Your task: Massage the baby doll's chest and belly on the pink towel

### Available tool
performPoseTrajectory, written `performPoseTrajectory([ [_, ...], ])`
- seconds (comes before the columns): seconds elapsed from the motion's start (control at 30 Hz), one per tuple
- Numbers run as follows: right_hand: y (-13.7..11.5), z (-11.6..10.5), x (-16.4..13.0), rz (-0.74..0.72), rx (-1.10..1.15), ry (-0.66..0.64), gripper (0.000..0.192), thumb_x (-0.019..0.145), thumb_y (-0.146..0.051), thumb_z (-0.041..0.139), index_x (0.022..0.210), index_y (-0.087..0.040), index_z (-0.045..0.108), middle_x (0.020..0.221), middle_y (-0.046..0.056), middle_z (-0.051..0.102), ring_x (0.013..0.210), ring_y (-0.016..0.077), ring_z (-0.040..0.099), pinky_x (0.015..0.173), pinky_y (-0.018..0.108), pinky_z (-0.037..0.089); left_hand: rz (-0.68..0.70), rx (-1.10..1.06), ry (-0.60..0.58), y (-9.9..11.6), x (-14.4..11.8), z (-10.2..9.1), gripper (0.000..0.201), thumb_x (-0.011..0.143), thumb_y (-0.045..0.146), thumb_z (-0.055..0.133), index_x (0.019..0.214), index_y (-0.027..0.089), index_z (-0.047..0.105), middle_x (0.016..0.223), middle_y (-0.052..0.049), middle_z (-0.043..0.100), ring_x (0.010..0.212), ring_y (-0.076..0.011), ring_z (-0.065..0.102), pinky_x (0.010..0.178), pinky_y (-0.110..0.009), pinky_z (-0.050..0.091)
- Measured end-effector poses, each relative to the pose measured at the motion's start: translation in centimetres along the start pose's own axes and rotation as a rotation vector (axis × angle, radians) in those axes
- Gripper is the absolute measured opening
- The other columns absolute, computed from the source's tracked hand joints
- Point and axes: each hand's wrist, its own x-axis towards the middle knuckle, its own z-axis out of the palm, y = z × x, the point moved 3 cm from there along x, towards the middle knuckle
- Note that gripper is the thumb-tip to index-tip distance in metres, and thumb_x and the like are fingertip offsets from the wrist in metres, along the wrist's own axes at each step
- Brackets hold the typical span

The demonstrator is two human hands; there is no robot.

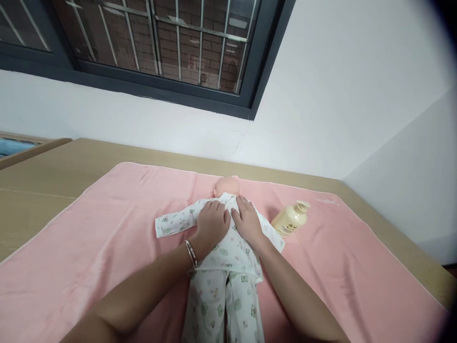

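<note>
A baby doll [226, 186] lies on a pink blanket, its bald head toward the wall. It wears a white patterned top [228, 252] and matching trousers [209, 302]. My left hand [213, 223] rests on the left side of the doll's upper body, fingers bent over the cloth, bracelets at the wrist. On the other side, my right hand [248, 221] lies flat on the top near the shoulder, fingers stretched toward the head. Both palms are hidden, and neither hand visibly grips anything. One sleeve extends out to the left; the other is partly covered by my right arm.
A cream pump bottle [291, 218] stands on the pink blanket [117, 228], close to the right sleeve. Beneath the blanket is a wooden table [43, 166] against a white wall [310, 95]. Above is a dark-framed window [171, 90] with metal bars.
</note>
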Motion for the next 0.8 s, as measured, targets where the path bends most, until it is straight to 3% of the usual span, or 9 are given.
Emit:
performPoseTrajectory([
  [0.1, -0.7, 0.0, -0.7, 0.004, -0.011, 0.005, 0.05, 0.097, -0.028, 0.033, 0.141, -0.006, 0.043, 0.147, 0.016, 0.041, 0.14, 0.0274, 0.032, 0.116, 0.048, 0.02, -0.048, 0.01, -0.027, -0.2, 0.0, 0.3, 0.013, 0.086, 0.023, 0.05, 0.089, 0.016, 0.061, 0.094, -0.011, 0.066, 0.093, -0.0287, 0.058, 0.079, -0.042, 0.049],
  [0.23, -2.7, -0.3, -2.4, -0.02, -0.04, 0.009, 0.048, 0.095, -0.022, 0.035, 0.138, -0.004, 0.047, 0.144, 0.017, 0.044, 0.138, 0.0279, 0.034, 0.115, 0.047, 0.026, -0.065, -0.015, -0.047, -1.1, 0.1, 1.5, 0.033, 0.084, 0.024, 0.051, 0.113, 0.01, 0.058, 0.115, -0.016, 0.063, 0.112, -0.0322, 0.054, 0.098, -0.048, 0.043],
  [0.4, -4.3, -0.7, -3.8, -0.09, -0.077, 0.01, 0.046, 0.092, -0.018, 0.037, 0.134, -0.004, 0.053, 0.139, 0.016, 0.051, 0.136, 0.0288, 0.038, 0.114, 0.043, 0.03, -0.053, -0.117, -0.104, -2.1, 0.4, 2.7, 0.042, 0.082, 0.022, 0.049, 0.121, 0.008, 0.055, 0.126, -0.017, 0.06, 0.122, -0.0311, 0.05, 0.108, -0.049, 0.036],
  [0.53, -2.9, -0.5, -2.8, -0.052, 0.041, 0.018, 0.047, 0.095, -0.021, 0.033, 0.137, -0.008, 0.05, 0.144, 0.013, 0.046, 0.138, 0.0245, 0.035, 0.114, 0.041, 0.03, -0.069, -0.159, -0.107, -2.1, 0.5, 2.7, 0.042, 0.083, 0.024, 0.05, 0.121, 0.009, 0.056, 0.126, -0.017, 0.06, 0.121, -0.0306, 0.052, 0.108, -0.048, 0.037],
  [0.67, -0.6, 0.2, -1.1, -0.031, 0.127, 0.035, 0.053, 0.095, -0.03, 0.037, 0.141, -0.006, 0.043, 0.15, 0.017, 0.036, 0.142, 0.0259, 0.027, 0.117, 0.048, 0.02, -0.084, -0.174, -0.094, -1.9, 0.4, 2.5, 0.041, 0.084, 0.025, 0.051, 0.122, 0.009, 0.056, 0.127, -0.016, 0.061, 0.122, -0.0308, 0.052, 0.11, -0.049, 0.036],
  [0.8, 0.2, 0.8, -0.8, -0.06, 0.158, 0.063, 0.052, 0.094, -0.032, 0.039, 0.141, -0.009, 0.044, 0.148, 0.016, 0.039, 0.142, 0.0249, 0.029, 0.117, 0.049, 0.017, -0.085, -0.19, -0.082, -1.8, 0.4, 2.3, 0.04, 0.084, 0.024, 0.051, 0.121, 0.01, 0.057, 0.126, -0.016, 0.061, 0.121, -0.0305, 0.052, 0.109, -0.049, 0.037],
])
